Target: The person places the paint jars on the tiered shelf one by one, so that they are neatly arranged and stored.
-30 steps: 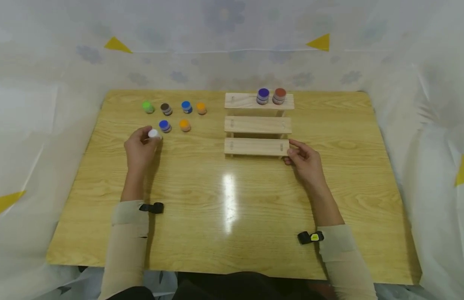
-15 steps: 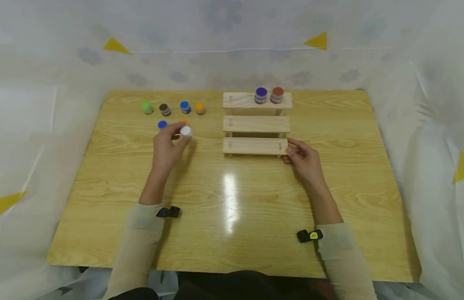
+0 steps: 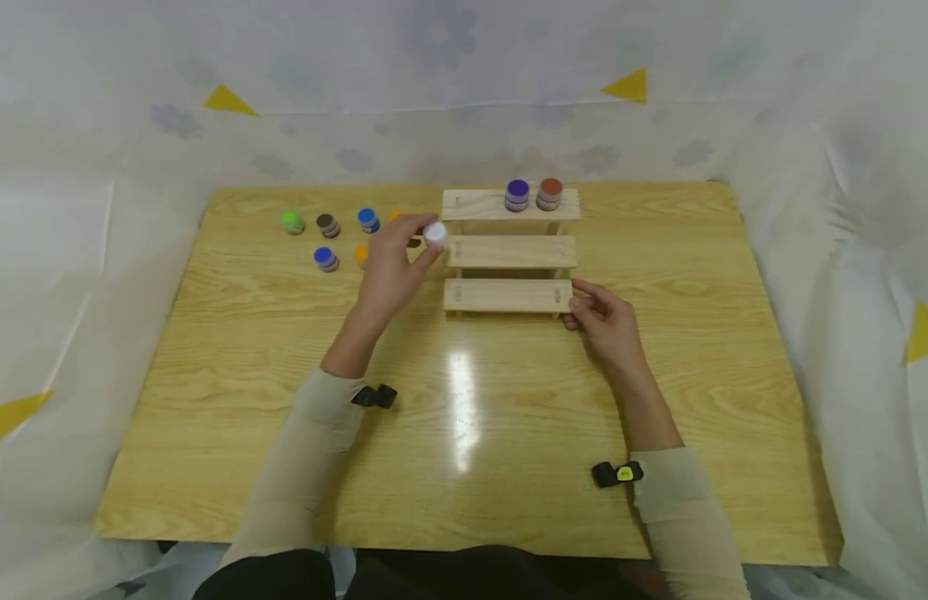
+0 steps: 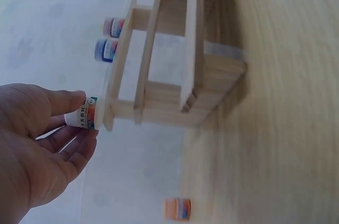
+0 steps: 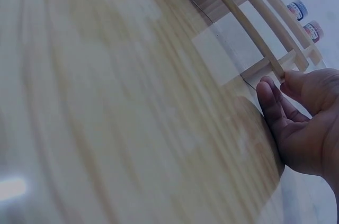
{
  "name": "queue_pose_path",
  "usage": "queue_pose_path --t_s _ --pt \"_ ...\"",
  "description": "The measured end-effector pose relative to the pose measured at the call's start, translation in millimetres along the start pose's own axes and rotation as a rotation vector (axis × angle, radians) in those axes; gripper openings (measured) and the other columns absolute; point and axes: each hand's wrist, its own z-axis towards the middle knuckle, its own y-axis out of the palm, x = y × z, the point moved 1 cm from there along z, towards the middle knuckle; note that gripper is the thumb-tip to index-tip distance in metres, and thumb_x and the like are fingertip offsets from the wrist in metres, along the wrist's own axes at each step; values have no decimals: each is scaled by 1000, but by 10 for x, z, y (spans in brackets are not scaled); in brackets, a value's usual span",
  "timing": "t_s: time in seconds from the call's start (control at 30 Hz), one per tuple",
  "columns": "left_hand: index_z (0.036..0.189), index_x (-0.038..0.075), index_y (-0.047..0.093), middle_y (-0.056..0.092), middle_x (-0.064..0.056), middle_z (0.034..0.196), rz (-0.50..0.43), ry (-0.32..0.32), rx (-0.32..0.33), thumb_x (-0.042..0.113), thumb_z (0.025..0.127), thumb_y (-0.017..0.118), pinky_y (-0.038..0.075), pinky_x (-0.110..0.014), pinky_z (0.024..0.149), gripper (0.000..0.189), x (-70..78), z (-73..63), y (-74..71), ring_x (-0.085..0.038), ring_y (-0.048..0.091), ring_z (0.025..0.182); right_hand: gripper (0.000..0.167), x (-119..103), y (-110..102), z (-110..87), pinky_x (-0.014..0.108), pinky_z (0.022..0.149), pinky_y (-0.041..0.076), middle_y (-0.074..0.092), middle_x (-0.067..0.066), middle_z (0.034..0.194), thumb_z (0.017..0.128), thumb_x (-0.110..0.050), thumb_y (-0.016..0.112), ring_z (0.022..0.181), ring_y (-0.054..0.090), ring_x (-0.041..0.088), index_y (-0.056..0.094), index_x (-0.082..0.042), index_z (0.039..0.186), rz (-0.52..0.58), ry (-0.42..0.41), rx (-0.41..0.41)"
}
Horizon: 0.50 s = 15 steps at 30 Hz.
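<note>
Clock bearings as in the head view, twelve o'clock at the far side of the counter (image 3: 524,417).

Item: left hand (image 3: 392,267), at nine o'clock of the rack. Thumb and fingers bent inward, pinching one small jar.

Item: white-lidded jar (image 3: 436,232), lid up, in that grasp, raised beside the rack's left end (label partly visible in the left wrist view; contact with the wood cannot be told).

Item: wooden rack (image 3: 509,252), three stepped tiers, highest at twelve o'clock, standing right of the counter's middle.

Item: right hand (image 3: 609,325), at the rack's four o'clock. Thumb and fingers pinch the right end of the lowest tier.

On the top tier: purple-lidded jar (image 3: 517,196) at twelve; red-brown-lidded jar (image 3: 549,195) at one, just beside it.

On the counter, ten to eleven o'clock from its centre. Back row: green jar (image 3: 292,222), black-lidded jar (image 3: 328,225), blue jar (image 3: 368,221), orange jar (image 3: 397,215). Front row: dark-blue-lidded jar (image 3: 326,259), second orange jar (image 3: 361,255). Both orange ones partly hidden by the left hand.
</note>
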Motion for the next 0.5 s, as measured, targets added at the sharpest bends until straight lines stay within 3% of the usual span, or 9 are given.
queue_pose_path --t_s 0.23,0.5 --pt "146 2 62 66 -15 136 -14 37 -44 16 102 73 56 -36 100 47 241 302 150 -26 65 120 45 4 16 -10 26 79 63 73 6 103 104 -9 68 82 75 16 58 5 146 3 5 1" --pt "145 1 61 65 -15 135 -35 -5 -66 12 102 72 56 -26 98 46 344 614 291 -23 66 120 45 22 0 -6 26 78 64 74 4 102 104 -9 68 82 75 15 59 5 146 2 1 9"
